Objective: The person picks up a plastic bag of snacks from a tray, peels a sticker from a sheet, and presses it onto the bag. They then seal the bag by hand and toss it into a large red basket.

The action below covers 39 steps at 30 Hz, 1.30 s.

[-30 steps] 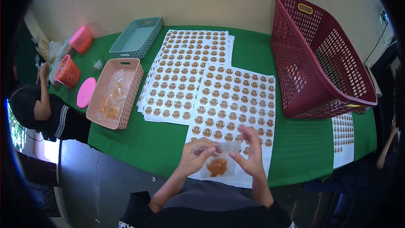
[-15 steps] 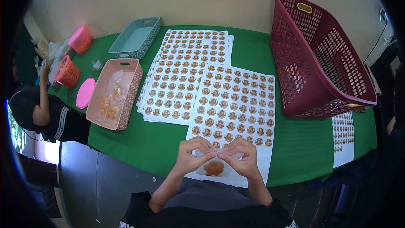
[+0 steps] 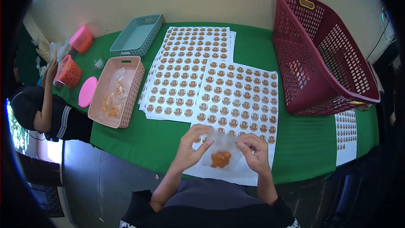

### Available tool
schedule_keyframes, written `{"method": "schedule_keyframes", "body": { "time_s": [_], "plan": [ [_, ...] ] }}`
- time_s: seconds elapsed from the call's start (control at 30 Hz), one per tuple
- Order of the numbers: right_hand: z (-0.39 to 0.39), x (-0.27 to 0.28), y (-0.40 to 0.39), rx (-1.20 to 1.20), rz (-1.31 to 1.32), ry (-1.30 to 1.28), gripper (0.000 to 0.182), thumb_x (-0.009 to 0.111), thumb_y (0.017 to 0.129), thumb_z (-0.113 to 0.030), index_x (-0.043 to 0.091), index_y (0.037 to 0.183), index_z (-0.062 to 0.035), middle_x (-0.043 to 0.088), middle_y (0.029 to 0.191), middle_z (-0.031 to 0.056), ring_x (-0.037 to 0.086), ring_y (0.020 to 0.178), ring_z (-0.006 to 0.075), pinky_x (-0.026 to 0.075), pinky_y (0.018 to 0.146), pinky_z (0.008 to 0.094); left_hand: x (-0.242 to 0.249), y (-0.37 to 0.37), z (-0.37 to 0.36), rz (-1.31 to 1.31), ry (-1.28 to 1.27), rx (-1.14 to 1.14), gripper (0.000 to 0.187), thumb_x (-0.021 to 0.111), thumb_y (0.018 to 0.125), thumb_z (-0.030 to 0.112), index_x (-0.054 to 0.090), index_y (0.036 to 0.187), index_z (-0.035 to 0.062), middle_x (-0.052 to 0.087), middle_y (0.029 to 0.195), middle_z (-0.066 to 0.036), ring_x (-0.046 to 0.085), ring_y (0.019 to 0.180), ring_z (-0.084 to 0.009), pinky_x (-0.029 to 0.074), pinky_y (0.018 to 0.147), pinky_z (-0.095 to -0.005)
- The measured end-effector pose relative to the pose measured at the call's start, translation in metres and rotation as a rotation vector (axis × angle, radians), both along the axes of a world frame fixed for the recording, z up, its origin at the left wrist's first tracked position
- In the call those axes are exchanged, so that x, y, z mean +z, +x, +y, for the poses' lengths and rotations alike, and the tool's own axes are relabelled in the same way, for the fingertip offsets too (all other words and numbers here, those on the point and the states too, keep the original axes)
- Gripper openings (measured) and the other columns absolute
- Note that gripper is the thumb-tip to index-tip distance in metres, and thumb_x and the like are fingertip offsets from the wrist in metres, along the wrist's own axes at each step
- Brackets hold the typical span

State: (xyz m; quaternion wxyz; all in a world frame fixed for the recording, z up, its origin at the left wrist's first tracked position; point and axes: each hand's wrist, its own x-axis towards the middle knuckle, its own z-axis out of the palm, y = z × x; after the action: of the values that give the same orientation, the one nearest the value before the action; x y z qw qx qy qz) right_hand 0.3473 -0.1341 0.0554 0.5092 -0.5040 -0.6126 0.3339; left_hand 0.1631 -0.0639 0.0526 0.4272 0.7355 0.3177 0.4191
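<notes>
Left hand [image 3: 193, 147] and right hand [image 3: 256, 153] pinch, fingers partly curled, the upper corners of a clear bag [image 3: 221, 154] — orange pieces [image 3: 220, 159] inside — above a sticker sheet [image 3: 242, 101] on the green desk [image 3: 303, 143].

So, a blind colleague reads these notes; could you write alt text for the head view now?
Two bare hands, left and right, hold a clear bag of orange pieces over sticker sheets on a green-covered table.
</notes>
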Motion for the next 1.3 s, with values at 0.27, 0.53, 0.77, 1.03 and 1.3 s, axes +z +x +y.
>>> {"method": "schedule_keyframes", "body": {
  "time_s": [0.27, 0.53, 0.77, 1.03, 1.3],
  "plan": [
    [-0.01, 0.005, -0.021, 0.124, 0.152, 0.04, 0.033, 0.052, 0.077, -0.019, 0.051, 0.106, -0.0023, 0.043, 0.118, 0.0153, 0.044, 0.101, 0.0267, 0.032, 0.087, 0.0347, -0.002, 0.014, -0.025, 0.003, 0.021, -0.303, 0.108, 0.073, 0.054, 0.044, 0.008, 0.13, 0.0026, 0.0, 0.134, -0.021, 0.005, 0.124, -0.0348, 0.013, 0.098, -0.0443],
    [0.002, -0.007, -0.022, -0.299, 0.133, 0.097, 0.037, 0.059, 0.073, -0.018, 0.05, 0.106, -0.004, 0.036, 0.118, 0.0126, 0.038, 0.105, 0.0202, 0.033, 0.086, 0.0332, -0.001, 0.004, -0.026, -0.149, -0.492, -0.304, 0.039, 0.039, 0.087, 0.023, 0.039, 0.114, -0.0037, 0.048, 0.111, -0.018, 0.046, 0.104, -0.0234, 0.034, 0.088, -0.0328],
    [0.006, -0.024, -0.019, -0.05, 0.255, -0.002, 0.004, 0.062, 0.07, -0.004, 0.062, 0.073, -0.0024, 0.059, 0.076, 0.0064, 0.052, 0.073, 0.0143, 0.04, 0.069, 0.0267, -0.011, 0.016, -0.028, -0.235, -0.422, -0.085, 0.007, 0.055, 0.076, 0.002, 0.056, 0.08, -0.003, 0.058, 0.078, -0.011, 0.054, 0.081, -0.0174, 0.042, 0.074, -0.0288],
    [0.004, -0.011, -0.008, 0.007, 0.49, -0.116, 0.003, 0.063, 0.067, -0.002, 0.061, 0.069, -0.0022, 0.055, 0.069, 0.0049, 0.05, 0.069, 0.0104, 0.038, 0.063, 0.023, -0.015, -0.004, -0.007, -0.199, -0.283, -0.166, 0.008, 0.064, 0.067, 0.0, 0.057, 0.062, 0.0014, 0.06, 0.066, -0.007, 0.055, 0.085, -0.023, 0.043, 0.075, -0.0324],
    [0.004, -0.011, 0.0, 0.08, 0.535, -0.184, 0.006, 0.059, 0.074, -0.005, 0.057, 0.068, -0.0013, 0.056, 0.072, 0.0052, 0.051, 0.069, 0.0104, 0.039, 0.064, 0.0225, -0.02, -0.004, 0.0, -0.299, -0.319, -0.216, 0.013, 0.064, 0.069, 0.007, 0.057, 0.077, 0.0003, 0.06, 0.077, -0.008, 0.052, 0.091, -0.0215, 0.04, 0.08, -0.033]
  ]
}}
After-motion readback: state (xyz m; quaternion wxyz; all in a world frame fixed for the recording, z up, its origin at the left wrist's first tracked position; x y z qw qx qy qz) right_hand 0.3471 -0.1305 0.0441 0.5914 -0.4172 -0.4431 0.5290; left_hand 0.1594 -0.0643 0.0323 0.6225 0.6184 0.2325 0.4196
